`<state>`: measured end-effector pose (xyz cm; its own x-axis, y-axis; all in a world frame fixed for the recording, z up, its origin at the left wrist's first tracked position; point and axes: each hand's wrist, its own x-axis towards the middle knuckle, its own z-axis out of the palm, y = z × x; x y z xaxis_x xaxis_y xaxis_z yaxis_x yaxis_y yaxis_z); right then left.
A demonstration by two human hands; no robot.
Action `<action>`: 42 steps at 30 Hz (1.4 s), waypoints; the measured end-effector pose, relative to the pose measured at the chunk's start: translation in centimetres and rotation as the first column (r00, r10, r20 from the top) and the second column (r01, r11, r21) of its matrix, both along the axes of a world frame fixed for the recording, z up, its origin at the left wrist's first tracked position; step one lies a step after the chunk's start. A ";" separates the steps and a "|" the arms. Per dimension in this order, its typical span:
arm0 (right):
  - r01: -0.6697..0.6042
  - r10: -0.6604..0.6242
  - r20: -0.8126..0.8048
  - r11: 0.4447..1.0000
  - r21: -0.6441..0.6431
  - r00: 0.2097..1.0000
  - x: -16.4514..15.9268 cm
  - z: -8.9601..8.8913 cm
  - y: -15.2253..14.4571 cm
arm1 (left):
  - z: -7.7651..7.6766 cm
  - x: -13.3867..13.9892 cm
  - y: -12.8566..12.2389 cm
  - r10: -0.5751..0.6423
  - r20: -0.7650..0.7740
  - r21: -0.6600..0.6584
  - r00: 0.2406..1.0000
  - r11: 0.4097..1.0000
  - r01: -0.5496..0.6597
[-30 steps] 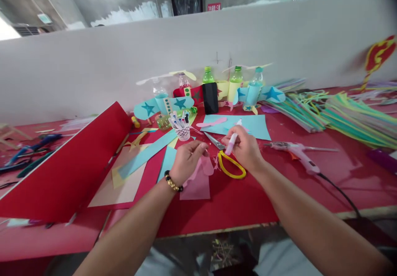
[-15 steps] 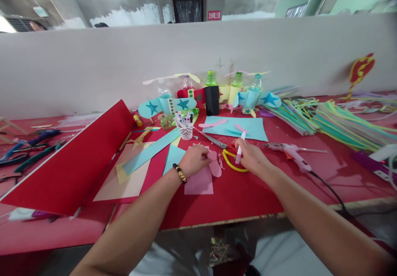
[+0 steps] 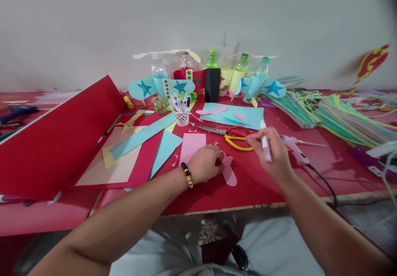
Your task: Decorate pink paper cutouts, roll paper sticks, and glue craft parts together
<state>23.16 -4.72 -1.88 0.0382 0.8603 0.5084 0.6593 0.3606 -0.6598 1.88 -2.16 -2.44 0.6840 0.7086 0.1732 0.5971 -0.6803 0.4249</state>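
My left hand, with a bead bracelet at the wrist, is closed with its fingertips on a pink paper cutout with rounded lobes, low over the red tabletop. Part of the cutout is hidden behind the fingers. In my right hand a white marker with a pink end is gripped, tilted nearly upright. Scissors with red and yellow handles lie between and beyond the hands. Beside my left hand is a pink paper sheet with small scraps around it.
A cup of markers stands behind the pink sheet. Bottle planes with paper wings and a black phone line the back. Right of my right hand lies a glue gun with its cord. A red board leans at left.
My left hand has moved right with the pink cutout, off the pink sheet. My right hand has shifted right with the marker, away from the scissors. The camera has tilted down.
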 end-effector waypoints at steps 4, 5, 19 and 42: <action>-0.111 0.107 -0.047 0.988 -0.105 0.993 -1.4 -1.5 -5.8 | -0.4 0.0 0.3 0.029 -0.012 0.022 0.999 0.999 -0.029; -0.146 0.147 -0.002 0.981 -0.132 0.989 -1.7 -2.0 -6.7 | -0.3 -0.1 0.4 0.042 -0.017 0.018 0.999 0.999 -0.042; -0.173 0.202 0.070 0.940 -0.293 0.977 -2.0 -2.3 -7.5 | -0.1 -2.0 -4.4 -0.316 -0.124 0.143 0.941 0.932 0.332; -0.046 -0.096 -0.415 0.947 -0.319 0.905 -1.9 -3.0 -4.8 | -2.3 -3.0 -3.9 -0.247 -0.061 0.104 0.967 0.962 0.253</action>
<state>21.24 -9.49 -4.93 0.2104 0.9671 0.1430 0.3003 0.0753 -0.9509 -1.14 -6.06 -4.70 0.8462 0.4924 0.2040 0.4194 -0.8513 0.3152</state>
